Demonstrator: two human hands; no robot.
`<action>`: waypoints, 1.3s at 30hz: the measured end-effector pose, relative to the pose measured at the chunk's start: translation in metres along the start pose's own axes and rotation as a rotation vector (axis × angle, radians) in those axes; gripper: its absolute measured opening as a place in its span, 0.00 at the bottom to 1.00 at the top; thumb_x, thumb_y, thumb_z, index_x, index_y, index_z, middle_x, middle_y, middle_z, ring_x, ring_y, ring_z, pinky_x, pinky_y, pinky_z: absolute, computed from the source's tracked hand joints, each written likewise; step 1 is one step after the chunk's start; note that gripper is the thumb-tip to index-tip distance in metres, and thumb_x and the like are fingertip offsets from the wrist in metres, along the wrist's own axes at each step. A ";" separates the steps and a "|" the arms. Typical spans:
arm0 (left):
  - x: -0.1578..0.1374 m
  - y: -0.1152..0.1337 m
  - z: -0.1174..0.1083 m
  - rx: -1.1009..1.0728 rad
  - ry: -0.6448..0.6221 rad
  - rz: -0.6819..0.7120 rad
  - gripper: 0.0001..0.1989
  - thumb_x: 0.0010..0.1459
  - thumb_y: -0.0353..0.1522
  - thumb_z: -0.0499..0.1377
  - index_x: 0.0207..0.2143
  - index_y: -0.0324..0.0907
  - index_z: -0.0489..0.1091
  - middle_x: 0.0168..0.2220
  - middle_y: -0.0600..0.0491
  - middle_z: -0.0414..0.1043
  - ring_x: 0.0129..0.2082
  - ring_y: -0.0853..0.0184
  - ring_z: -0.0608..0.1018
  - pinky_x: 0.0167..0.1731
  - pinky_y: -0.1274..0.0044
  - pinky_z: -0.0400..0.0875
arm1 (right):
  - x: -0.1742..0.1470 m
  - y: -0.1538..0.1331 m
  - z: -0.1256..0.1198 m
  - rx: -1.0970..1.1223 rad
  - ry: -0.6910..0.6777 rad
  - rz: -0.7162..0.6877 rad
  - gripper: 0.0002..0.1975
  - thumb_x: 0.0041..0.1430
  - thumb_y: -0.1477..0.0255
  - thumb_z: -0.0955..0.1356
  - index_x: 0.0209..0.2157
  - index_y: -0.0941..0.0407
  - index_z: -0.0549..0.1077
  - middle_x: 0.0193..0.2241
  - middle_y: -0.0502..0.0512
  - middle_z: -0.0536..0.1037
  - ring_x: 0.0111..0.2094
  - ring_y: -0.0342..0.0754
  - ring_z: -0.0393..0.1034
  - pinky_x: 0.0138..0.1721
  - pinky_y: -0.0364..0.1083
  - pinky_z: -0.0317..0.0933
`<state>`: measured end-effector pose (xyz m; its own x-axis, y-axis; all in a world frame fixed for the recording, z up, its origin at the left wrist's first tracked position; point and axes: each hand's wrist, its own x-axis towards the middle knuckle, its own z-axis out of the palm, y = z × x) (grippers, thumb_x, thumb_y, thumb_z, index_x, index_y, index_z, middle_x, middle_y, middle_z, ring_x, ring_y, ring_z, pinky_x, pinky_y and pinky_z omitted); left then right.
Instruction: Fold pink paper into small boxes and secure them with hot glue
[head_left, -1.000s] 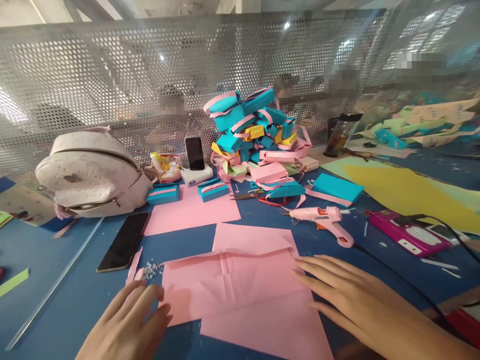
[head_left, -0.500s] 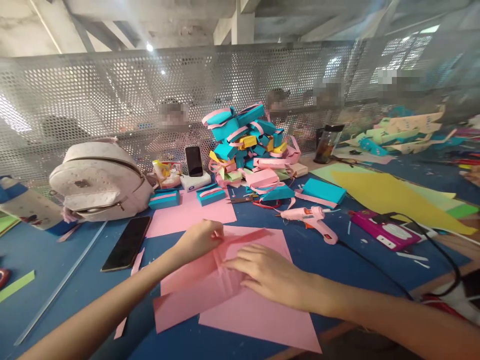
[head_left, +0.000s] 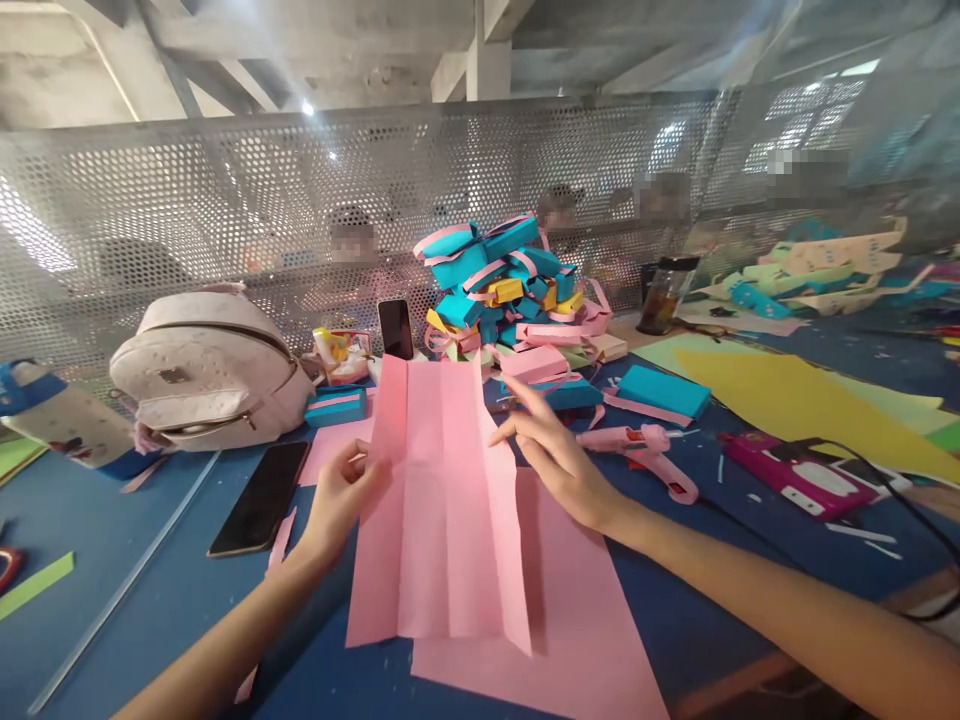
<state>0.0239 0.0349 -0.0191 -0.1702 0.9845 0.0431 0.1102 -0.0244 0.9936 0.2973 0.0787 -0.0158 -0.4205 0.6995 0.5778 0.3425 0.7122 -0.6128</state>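
A pink sheet of paper (head_left: 427, 510) with several lengthwise creases is raised at a tilt in front of me, its two side strips bent up. My left hand (head_left: 343, 497) is closed on the sheet's left edge, thumb on the near face. At the right edge, my right hand (head_left: 559, 455) has its fingers apart, the index finger stretched out and another fingertip at the paper's edge. Its thumb does not show clearly. Below lies another pink sheet (head_left: 577, 610), flat on the blue table and partly covered by the raised one.
A pink glue gun (head_left: 649, 450) lies to the right, near a magenta device (head_left: 799, 475). Blue, pink and yellow paper boxes (head_left: 517, 290) are piled at the back. On the left are a black phone (head_left: 259, 500), a white backpack (head_left: 214, 370) and a clear ruler (head_left: 135, 570).
The creased pink sheet has been turned and lifted from lying low to a tilted upright pose. My left hand moved down and left to its edge; my right hand moved up and right.
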 end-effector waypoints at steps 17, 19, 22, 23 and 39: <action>-0.009 -0.024 0.004 -0.035 -0.103 -0.016 0.21 0.50 0.41 0.68 0.42 0.38 0.73 0.39 0.47 0.80 0.35 0.62 0.80 0.33 0.77 0.72 | -0.015 0.021 0.026 0.573 -0.080 0.427 0.14 0.59 0.68 0.66 0.45 0.58 0.73 0.44 0.59 0.80 0.45 0.56 0.75 0.49 0.55 0.68; -0.010 -0.026 0.003 -0.056 -0.072 -0.048 0.23 0.47 0.41 0.69 0.42 0.37 0.73 0.34 0.48 0.80 0.30 0.64 0.79 0.28 0.78 0.71 | -0.015 0.019 0.026 0.585 -0.077 0.417 0.12 0.59 0.66 0.66 0.42 0.58 0.74 0.41 0.58 0.80 0.43 0.55 0.76 0.48 0.54 0.68; -0.011 -0.030 0.003 -0.058 -0.036 -0.042 0.24 0.45 0.40 0.70 0.42 0.36 0.74 0.30 0.50 0.80 0.24 0.67 0.78 0.23 0.81 0.68 | -0.015 0.021 0.026 0.630 -0.062 0.409 0.13 0.57 0.64 0.68 0.39 0.58 0.74 0.38 0.57 0.81 0.41 0.54 0.75 0.48 0.53 0.67; -0.011 -0.031 0.002 -0.043 -0.037 -0.025 0.23 0.45 0.40 0.70 0.42 0.36 0.74 0.29 0.50 0.80 0.24 0.68 0.77 0.22 0.81 0.67 | -0.015 0.023 0.026 0.641 -0.052 0.419 0.13 0.56 0.63 0.69 0.38 0.58 0.74 0.36 0.56 0.80 0.39 0.53 0.75 0.46 0.52 0.67; -0.007 -0.043 0.002 0.117 0.083 0.090 0.16 0.38 0.40 0.72 0.24 0.37 0.77 0.23 0.51 0.79 0.22 0.66 0.76 0.23 0.78 0.67 | -0.013 0.028 0.031 0.692 -0.030 0.406 0.15 0.45 0.59 0.74 0.26 0.55 0.71 0.23 0.51 0.76 0.29 0.50 0.71 0.31 0.45 0.63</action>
<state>0.0221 0.0291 -0.0622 -0.2343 0.9614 0.1446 0.2414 -0.0865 0.9666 0.2868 0.0876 -0.0572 -0.4003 0.8873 0.2293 -0.1211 0.1968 -0.9729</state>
